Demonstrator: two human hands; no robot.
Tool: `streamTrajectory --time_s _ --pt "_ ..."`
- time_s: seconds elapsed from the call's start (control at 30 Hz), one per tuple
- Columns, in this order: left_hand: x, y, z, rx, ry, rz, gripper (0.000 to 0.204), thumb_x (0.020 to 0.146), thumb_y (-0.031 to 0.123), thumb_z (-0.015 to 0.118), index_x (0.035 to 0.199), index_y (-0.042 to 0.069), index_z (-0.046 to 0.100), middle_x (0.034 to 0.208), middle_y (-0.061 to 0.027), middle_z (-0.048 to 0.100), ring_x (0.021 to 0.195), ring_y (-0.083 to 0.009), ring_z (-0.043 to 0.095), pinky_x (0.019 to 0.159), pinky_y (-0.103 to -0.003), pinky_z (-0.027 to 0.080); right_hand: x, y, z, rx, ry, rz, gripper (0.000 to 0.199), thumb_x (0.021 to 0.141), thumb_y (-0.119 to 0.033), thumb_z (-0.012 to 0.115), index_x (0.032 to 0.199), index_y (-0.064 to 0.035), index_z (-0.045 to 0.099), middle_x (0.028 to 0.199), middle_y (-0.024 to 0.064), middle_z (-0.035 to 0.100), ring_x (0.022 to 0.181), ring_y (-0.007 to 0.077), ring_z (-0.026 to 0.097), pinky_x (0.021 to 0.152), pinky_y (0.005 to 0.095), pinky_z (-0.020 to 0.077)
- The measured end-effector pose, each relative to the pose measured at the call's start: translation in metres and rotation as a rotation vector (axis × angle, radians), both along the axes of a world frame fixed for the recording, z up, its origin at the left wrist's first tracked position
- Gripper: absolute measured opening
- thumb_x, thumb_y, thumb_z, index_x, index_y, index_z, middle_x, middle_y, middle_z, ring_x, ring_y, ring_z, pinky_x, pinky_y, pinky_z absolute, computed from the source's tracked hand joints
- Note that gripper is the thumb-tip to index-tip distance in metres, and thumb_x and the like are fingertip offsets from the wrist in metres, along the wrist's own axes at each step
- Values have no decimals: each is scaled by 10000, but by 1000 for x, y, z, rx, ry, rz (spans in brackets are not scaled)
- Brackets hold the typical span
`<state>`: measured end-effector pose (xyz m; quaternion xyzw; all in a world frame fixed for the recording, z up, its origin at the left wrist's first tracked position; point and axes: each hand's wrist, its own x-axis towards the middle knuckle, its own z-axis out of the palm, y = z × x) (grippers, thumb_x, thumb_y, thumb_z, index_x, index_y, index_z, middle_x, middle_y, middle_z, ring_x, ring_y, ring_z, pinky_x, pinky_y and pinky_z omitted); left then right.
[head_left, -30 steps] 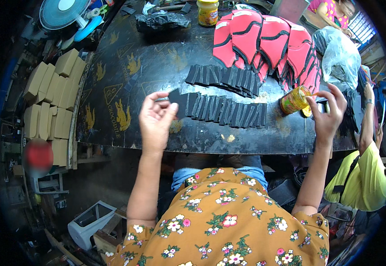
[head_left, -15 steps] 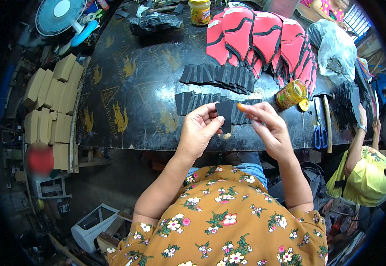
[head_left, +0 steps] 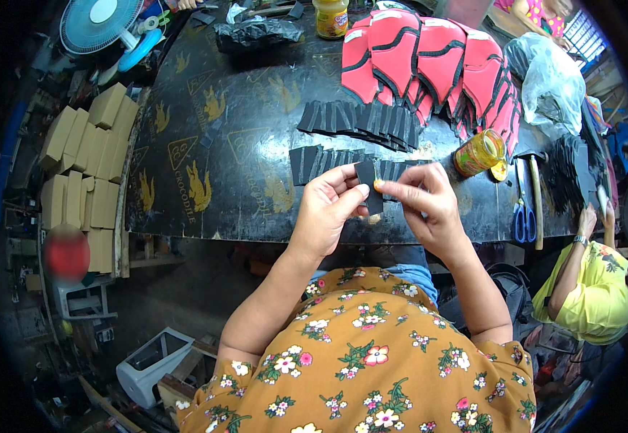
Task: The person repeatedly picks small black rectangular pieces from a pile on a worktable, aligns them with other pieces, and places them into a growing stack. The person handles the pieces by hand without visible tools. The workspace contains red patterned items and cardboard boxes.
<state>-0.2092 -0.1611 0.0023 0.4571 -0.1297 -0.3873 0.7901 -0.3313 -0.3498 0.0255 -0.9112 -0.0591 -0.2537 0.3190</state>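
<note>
A small flat black piece [head_left: 369, 193] is pinched between the thumb and fingers of my left hand [head_left: 328, 206], above the table's near edge. My right hand [head_left: 433, 206] comes in from the right, its fingers bent and partly apart. A yellow smear, looking like glue, covers one of its fingertips, which touches the right edge of the piece. Just behind my hands lies an overlapping row of similar black pieces [head_left: 317, 164], partly hidden by them. A second such row [head_left: 354, 119] lies farther back. At the right, an open jar [head_left: 478, 153] of yellow contents leans over.
Stacked pink-and-black cut panels [head_left: 440, 54] fill the far right, with a clear plastic bag [head_left: 548, 72] beside them. Blue-handled scissors [head_left: 523, 216] and a hammer [head_left: 537, 202] lie right of the jar. A co-worker in yellow [head_left: 592, 289] sits at the right; cardboard boxes [head_left: 101, 166] stand left.
My right fingertip has moved left and down onto the edge of the black piece, and its fingers have curled more. My left hand keeps its hold. The co-worker's hands have moved lower.
</note>
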Motion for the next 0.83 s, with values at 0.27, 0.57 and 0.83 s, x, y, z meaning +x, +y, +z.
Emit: streamTrajectory --time_s 0.27,0.57,0.83 --pt "6 2 -4 -24 105 24 270 1016 36 721 1283 -2 701 1065 -26 745 873 -65 699 704 -236 615 -21 10 8 -101 -87 39 589 716 44 746 1242 -207 831 1012 35 647 942 256 618 856 394 492" --pt "2 4 3 -7 40 49 308 1002 34 738 1304 3 690 1038 -2 695 869 -66 667 716 -260 610 1 6 3 -19 -82 -15 578 707 61 731 1209 -206 835 1094 72 658 1000 292 620 910 411 513" --pt "118 84 -23 392 -493 580 329 1015 -10 719 1336 29 659 1063 -39 748 899 -84 690 753 -237 577 -39 -22 -33 111 68 -292 417 845 126 609 1195 -43 758 1195 148 642 1126 331 650 1031 395 515"
